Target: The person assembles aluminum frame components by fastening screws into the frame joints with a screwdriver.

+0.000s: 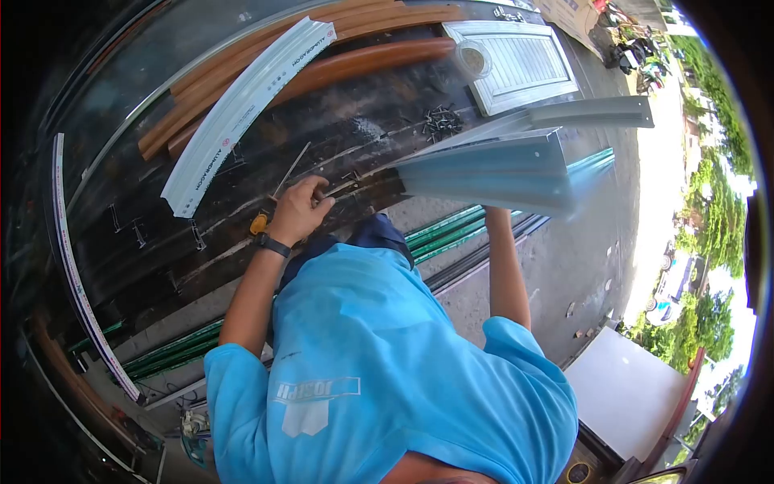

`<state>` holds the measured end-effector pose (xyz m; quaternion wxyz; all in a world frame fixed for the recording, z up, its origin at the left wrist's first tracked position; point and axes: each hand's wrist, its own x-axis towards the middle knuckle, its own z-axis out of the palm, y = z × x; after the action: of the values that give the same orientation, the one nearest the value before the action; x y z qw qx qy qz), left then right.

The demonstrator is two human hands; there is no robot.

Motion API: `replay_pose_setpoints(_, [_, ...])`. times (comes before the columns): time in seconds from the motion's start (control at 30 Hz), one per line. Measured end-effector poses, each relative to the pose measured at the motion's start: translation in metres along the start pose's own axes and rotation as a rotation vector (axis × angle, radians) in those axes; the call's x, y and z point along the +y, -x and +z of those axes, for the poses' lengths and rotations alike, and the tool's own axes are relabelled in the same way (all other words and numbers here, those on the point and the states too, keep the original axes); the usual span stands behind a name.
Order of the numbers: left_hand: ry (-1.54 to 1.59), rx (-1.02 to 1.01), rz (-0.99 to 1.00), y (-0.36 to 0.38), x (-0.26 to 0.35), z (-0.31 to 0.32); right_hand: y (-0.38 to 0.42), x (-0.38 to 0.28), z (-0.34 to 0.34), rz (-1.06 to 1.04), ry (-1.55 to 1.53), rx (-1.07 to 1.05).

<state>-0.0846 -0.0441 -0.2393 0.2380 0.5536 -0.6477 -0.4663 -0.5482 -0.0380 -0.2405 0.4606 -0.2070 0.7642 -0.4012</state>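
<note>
My left hand (298,211), with a dark watch on the wrist, is over the dark workbench (322,137). Its fingers are curled in; something small may be between them, but I cannot make it out. A thin rod (292,169) lies just beyond this hand, and a small yellow item (258,224) is beside the wrist. On the other side, my right hand (496,211) reaches under a silvery aluminium profile (484,173) and grips it from below, with the fingers hidden. The profile sticks out past the bench, its near end blurred. Another grey profile (588,114) lies behind it.
A printed aluminium profile (250,113) lies across brown lengths (363,64). A white louvred panel (516,64) carries a roll of tape (473,60). A pile of screws (443,123) sits on the bench. Green profiles (451,230) lie below; a white board (625,395) is at right.
</note>
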Motion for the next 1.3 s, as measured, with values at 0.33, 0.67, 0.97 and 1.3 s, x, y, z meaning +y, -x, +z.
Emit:
replay_pose_setpoints(0.33, [0.991, -0.54, -0.729, -0.059, 0.075, 0.105, -0.168, -0.06, 0.056, 0.085, 0.502, 0.661])
replay_pose_setpoints(0.67, [1.164, -0.471, -0.774, -0.091, 0.101, 0.151, -0.157, -0.07, 0.042, 0.153, 0.468, 0.561])
replay_pose_setpoints(0.97, [1.039, -0.337, -0.181, -0.197, 0.236, 0.127, -0.174, -0.261, -0.077, -0.503, -0.247, 0.398])
replay_pose_setpoints(1.3, [0.449, 0.074, 0.809, -0.168, 0.323, 0.031, -0.013, -0.386, -0.101, -1.063, -0.774, -0.418])
